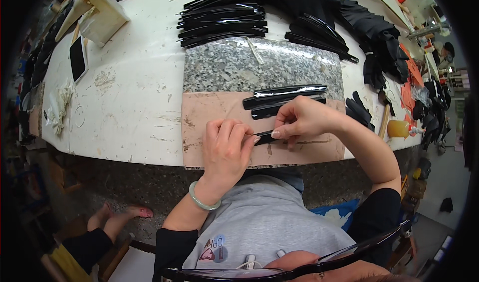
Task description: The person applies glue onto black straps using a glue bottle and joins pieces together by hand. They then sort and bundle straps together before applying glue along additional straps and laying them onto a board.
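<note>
A narrow glossy black strip [264, 138] lies low over the pinkish board [197, 113], between my hands. My left hand [223, 145] pinches its left end between thumb and fingers. On the right part of the same strip, the thumb and forefinger of my right hand [307, 118] are pressed together. My fingers cover both ends of it. Just beyond, two more glossy black strips [289, 91] lie side by side on the board, the nearer one partly behind my right hand.
Behind the board is a speckled stone slab [214, 70]. Past it sit a stack of black strips [222, 20] and dark material [369, 25]. A phone [78, 58] rests at left; a bottle of amber liquid [399, 129] at right. Another person's legs [112, 222] show at lower left.
</note>
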`<control>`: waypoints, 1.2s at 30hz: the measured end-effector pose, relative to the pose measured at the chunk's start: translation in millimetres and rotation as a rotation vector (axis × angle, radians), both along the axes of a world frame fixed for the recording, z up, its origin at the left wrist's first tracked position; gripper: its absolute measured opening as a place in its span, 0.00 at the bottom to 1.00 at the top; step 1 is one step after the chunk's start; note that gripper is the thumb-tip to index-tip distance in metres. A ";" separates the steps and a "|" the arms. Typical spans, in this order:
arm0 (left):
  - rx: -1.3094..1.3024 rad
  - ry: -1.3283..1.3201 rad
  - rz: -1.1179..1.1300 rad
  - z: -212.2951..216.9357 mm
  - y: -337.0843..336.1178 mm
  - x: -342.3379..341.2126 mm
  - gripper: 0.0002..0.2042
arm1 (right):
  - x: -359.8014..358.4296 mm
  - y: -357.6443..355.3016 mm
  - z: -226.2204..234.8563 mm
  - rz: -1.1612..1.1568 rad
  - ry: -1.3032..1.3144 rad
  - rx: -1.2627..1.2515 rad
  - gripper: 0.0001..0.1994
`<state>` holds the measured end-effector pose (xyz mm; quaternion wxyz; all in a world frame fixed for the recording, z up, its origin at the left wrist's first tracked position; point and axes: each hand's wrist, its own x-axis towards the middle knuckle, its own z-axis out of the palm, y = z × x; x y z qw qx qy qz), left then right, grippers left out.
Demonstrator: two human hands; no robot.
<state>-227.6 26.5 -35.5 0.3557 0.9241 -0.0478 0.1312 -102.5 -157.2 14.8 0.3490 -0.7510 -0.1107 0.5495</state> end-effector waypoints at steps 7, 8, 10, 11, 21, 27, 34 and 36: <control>0.057 -0.077 -0.130 2.6 -5.0 4.2 0.08 | 17.9 -46.5 12.5 0.042 -0.069 -0.021 0.09; 0.055 -0.080 -0.141 3.9 -5.7 4.2 0.08 | 18.8 -52.2 12.8 0.030 -0.071 -0.023 0.09; 0.091 -0.061 -0.231 4.7 -4.7 5.2 0.11 | 21.3 -59.0 9.0 0.020 -0.090 -0.056 0.08; 0.098 -0.066 -0.239 5.5 -5.5 5.1 0.11 | 20.8 -60.8 6.8 0.012 -0.095 -0.050 0.08; 0.246 -0.017 -0.484 15.8 -40.9 15.9 0.17 | 7.2 -53.4 0.4 0.116 -0.401 -0.185 0.11; 0.229 -0.055 -0.553 6.4 -63.4 26.5 0.20 | 15.0 -78.1 3.9 0.066 -0.386 -0.185 0.13; 0.308 -0.028 -0.608 11.4 -66.3 27.2 0.24 | 13.5 -107.2 1.9 -0.178 -0.166 -0.037 0.07; 0.305 -0.004 -0.615 15.0 -67.6 28.8 0.25 | 11.8 -105.3 1.6 -0.165 -0.190 -0.028 0.06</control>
